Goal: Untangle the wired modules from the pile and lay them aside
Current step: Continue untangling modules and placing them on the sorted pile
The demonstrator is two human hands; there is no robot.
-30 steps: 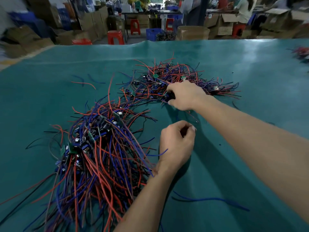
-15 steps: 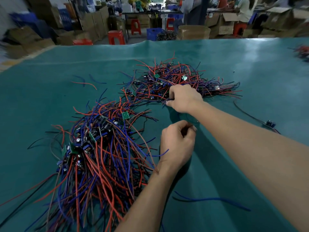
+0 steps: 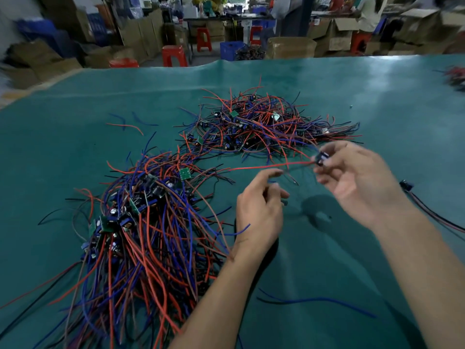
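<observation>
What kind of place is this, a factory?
Probably a small electronics assembly workshop: tangled heaps of red and blue wired circuit modules cover a wide green work table, with stacked brown cardboard boxes and red plastic stools on the floor behind.

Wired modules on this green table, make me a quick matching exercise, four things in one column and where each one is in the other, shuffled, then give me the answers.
Things:
1. near pile
2. far pile
3. small module
4. laid-aside module

Places:
A. on the table by the right edge of the view, wires trailing toward the person
B. pinched in the right hand, lifted above the mat
C. left of the left hand, nearest the person
D. beyond both hands, mid-table

Pairs: 1-C, 2-D, 3-B, 4-A
</observation>
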